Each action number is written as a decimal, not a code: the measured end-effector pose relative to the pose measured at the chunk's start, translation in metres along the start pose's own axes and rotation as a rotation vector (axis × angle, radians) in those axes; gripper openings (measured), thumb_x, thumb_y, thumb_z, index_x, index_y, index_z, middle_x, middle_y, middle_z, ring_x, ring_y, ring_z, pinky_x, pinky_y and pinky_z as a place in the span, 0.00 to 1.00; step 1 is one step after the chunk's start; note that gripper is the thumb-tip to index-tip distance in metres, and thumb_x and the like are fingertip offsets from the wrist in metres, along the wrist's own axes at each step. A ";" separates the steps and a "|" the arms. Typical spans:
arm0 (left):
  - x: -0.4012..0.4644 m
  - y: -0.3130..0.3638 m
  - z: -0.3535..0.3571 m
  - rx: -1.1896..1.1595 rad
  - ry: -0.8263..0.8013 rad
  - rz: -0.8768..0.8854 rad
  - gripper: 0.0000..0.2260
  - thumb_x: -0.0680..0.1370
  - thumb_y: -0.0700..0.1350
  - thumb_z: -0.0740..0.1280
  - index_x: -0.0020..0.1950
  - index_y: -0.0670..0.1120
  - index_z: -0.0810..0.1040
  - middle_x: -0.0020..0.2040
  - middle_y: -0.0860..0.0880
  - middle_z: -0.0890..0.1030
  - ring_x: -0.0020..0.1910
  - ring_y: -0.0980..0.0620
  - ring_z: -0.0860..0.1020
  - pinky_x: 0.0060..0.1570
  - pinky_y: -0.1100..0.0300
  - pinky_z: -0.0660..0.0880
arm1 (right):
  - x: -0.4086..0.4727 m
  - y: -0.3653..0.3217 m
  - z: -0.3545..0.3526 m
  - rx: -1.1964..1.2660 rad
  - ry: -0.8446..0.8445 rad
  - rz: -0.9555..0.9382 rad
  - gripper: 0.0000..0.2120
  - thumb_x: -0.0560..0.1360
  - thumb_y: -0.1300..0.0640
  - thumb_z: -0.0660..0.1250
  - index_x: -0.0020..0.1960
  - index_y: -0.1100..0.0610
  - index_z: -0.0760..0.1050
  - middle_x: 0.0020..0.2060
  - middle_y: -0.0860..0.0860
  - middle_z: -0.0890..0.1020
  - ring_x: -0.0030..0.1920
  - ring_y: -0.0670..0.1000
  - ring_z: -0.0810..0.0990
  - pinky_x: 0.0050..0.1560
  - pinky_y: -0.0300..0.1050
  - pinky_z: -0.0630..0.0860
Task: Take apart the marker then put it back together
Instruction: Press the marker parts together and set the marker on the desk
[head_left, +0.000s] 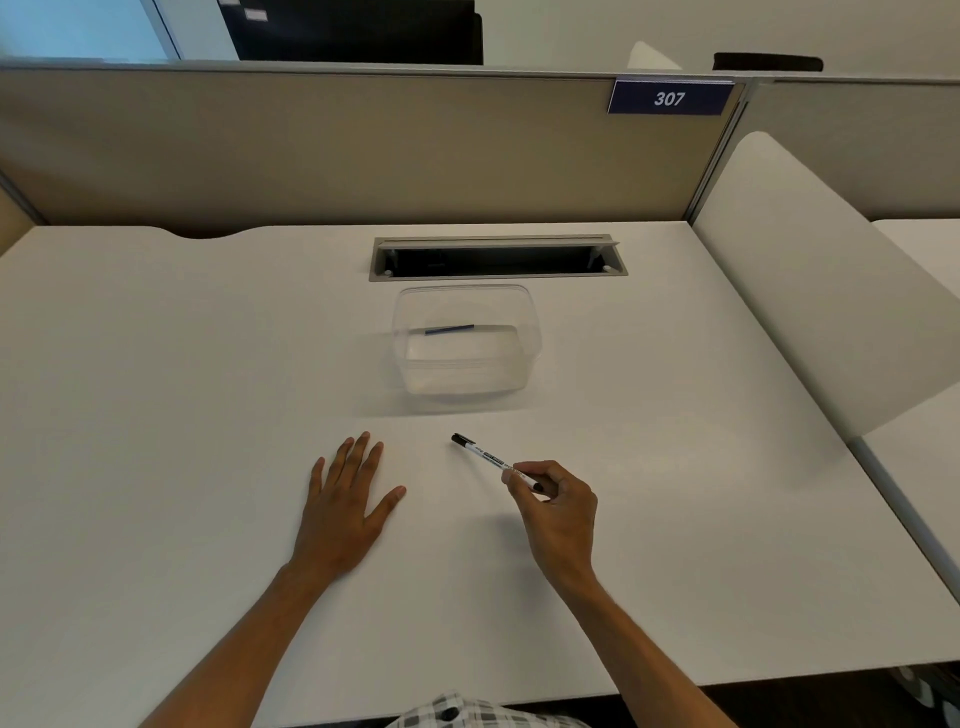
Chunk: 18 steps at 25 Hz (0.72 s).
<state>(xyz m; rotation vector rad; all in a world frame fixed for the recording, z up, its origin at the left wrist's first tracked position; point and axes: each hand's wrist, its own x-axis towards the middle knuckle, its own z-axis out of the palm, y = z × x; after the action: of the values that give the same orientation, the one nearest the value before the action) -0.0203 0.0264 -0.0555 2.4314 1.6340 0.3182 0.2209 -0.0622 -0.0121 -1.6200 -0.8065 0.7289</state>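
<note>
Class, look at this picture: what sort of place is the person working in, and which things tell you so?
Most likely an office or study cubicle. A fabric partition rises behind the white desk, a numbered sign reading 307 hangs on it, and a cable slot is set into the desktop.

Slim white marker (491, 460) with black cap on, lying aslant low over the counter (156, 415), near end pinched in right hand (558, 501)

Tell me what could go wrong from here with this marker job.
The right hand pinches the white black-capped marker only at its near end, so it might pivot or slip. The left hand lies flat on the white desk, not bracing. Loose parts could roll toward the open grey cable slot.
</note>
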 end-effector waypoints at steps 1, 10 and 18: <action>0.000 0.000 0.000 0.000 0.001 0.001 0.35 0.76 0.68 0.42 0.76 0.49 0.58 0.78 0.50 0.58 0.76 0.51 0.53 0.73 0.47 0.49 | -0.002 0.002 0.002 -0.027 0.006 0.003 0.05 0.71 0.56 0.76 0.41 0.48 0.83 0.38 0.41 0.86 0.43 0.43 0.85 0.40 0.38 0.76; 0.000 -0.001 0.002 0.000 0.003 0.002 0.34 0.76 0.68 0.43 0.76 0.49 0.59 0.77 0.49 0.58 0.76 0.51 0.54 0.73 0.46 0.50 | -0.011 0.013 0.009 -0.525 -0.045 0.038 0.06 0.74 0.45 0.70 0.47 0.46 0.81 0.41 0.43 0.87 0.42 0.45 0.84 0.44 0.42 0.76; 0.000 -0.001 0.002 -0.012 0.001 0.003 0.35 0.76 0.68 0.43 0.76 0.49 0.58 0.77 0.49 0.58 0.76 0.50 0.54 0.73 0.46 0.49 | -0.015 0.013 0.022 -0.724 -0.058 -0.067 0.08 0.70 0.45 0.72 0.39 0.48 0.80 0.51 0.40 0.74 0.43 0.45 0.79 0.36 0.40 0.65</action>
<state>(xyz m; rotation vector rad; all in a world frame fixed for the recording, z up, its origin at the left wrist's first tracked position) -0.0205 0.0269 -0.0574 2.4258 1.6245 0.3290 0.1959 -0.0644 -0.0283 -2.1994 -1.2537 0.4526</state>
